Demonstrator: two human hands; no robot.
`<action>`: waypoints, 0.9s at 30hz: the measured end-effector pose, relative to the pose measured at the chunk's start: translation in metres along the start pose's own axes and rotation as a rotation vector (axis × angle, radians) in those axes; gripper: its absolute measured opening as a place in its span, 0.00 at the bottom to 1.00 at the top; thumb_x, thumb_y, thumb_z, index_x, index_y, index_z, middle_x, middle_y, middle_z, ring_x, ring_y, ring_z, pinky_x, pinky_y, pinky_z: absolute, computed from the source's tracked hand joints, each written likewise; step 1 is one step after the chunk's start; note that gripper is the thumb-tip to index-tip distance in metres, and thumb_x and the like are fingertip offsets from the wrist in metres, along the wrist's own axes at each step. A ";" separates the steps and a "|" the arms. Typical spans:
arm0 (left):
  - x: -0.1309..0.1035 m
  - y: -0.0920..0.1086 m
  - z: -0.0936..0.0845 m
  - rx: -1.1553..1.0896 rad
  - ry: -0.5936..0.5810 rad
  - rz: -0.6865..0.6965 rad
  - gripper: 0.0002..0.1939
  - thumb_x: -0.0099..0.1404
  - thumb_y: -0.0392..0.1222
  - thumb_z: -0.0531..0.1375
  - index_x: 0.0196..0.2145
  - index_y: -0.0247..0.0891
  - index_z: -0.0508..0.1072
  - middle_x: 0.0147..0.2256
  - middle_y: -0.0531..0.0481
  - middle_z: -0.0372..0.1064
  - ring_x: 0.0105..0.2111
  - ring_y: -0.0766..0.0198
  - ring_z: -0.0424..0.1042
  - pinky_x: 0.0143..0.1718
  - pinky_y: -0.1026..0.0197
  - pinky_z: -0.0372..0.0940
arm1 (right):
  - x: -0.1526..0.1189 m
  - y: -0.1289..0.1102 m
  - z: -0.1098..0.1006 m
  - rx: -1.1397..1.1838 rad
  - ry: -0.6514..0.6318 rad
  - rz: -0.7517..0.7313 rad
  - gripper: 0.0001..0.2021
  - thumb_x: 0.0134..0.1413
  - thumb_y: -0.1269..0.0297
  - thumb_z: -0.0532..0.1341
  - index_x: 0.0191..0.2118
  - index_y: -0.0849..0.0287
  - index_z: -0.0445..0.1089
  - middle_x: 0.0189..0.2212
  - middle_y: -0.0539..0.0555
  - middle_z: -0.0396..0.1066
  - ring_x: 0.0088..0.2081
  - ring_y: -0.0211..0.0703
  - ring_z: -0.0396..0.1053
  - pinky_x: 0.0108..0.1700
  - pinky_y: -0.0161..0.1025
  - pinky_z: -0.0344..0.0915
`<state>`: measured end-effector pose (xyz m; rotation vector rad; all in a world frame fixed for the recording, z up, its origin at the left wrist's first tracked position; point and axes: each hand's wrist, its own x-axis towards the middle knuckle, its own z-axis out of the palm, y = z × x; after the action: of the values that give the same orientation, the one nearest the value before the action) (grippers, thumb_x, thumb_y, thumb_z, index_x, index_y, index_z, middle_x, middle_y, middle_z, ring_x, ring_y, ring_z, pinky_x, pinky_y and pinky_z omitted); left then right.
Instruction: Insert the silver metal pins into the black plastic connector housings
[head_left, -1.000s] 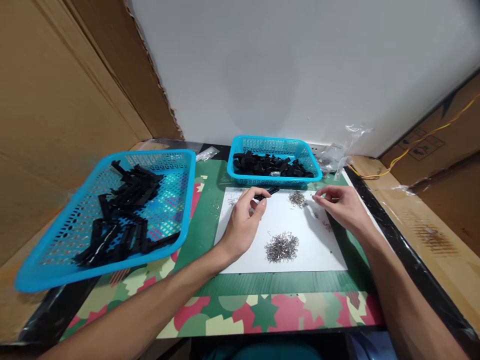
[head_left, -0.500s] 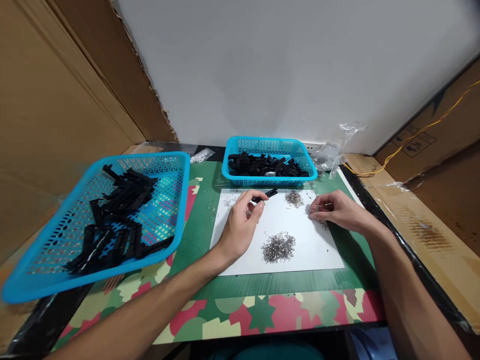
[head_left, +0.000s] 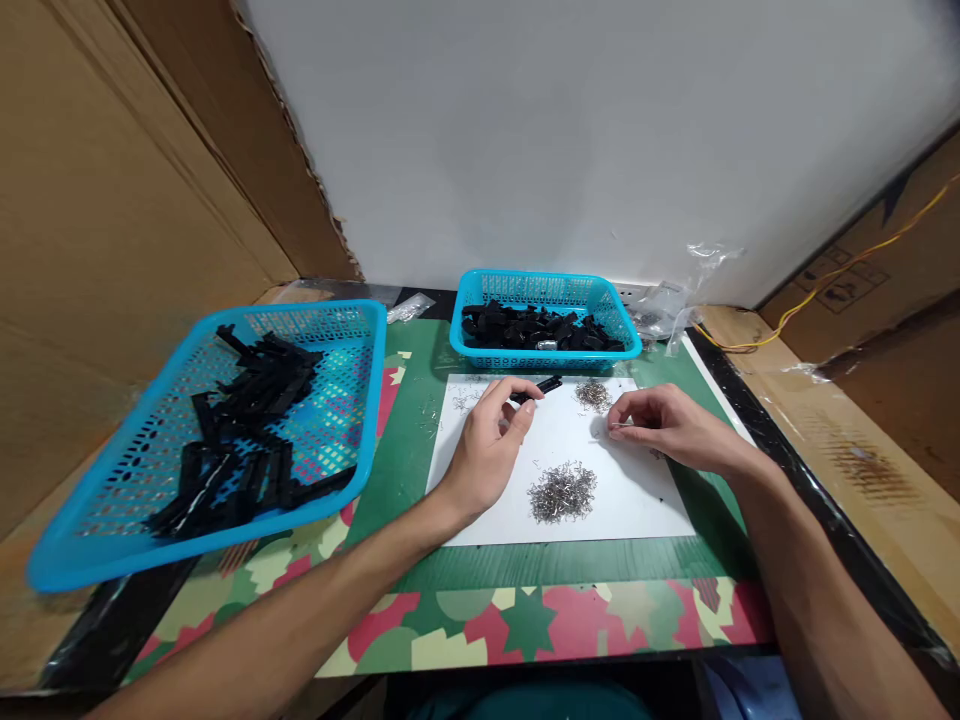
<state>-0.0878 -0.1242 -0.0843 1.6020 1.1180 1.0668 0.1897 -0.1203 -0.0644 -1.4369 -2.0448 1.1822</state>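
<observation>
Thumb and fingers of my left hand [head_left: 491,440] are closed on a slim black plastic part [head_left: 549,385], whose far end sticks out to the right. My right hand [head_left: 660,425] is pinched on a tiny thin metal piece [head_left: 621,426], just right of the small pile of brownish metal pieces [head_left: 593,395]. A larger pile of small bent metal pieces [head_left: 562,492] lies on the white sheet [head_left: 495,515], nearer to me. Loose clear or silvery bits [head_left: 466,398] are scattered by the sheet's back left corner.
A large blue basket [head_left: 371,400] at the left holds long black parts [head_left: 274,390]. Behind the sheet, a smaller blue basket [head_left: 544,358] holds black pieces [head_left: 517,325]. Plastic bags [head_left: 660,310] lie at the back right. Cardboard [head_left: 862,410] borders the right side, with a yellow cable [head_left: 802,290].
My right hand has moved a little left, toward the small pile, and a thin piece now shows at its fingertips. My left hand keeps its grip. The view has shifted slightly.
</observation>
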 end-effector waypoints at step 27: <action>-0.007 0.006 0.004 0.059 -0.080 0.107 0.10 0.70 0.39 0.63 0.45 0.41 0.84 0.43 0.49 0.67 0.27 0.73 0.63 0.29 0.64 0.61 | 0.008 -0.022 0.037 0.404 0.256 -0.216 0.10 0.58 0.58 0.72 0.43 0.55 0.82 0.39 0.56 0.83 0.38 0.46 0.79 0.41 0.42 0.75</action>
<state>-0.0848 -0.1333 -0.0804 1.7527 1.0287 1.0378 0.1478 -0.1312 -0.0698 -1.0809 -1.6262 1.1679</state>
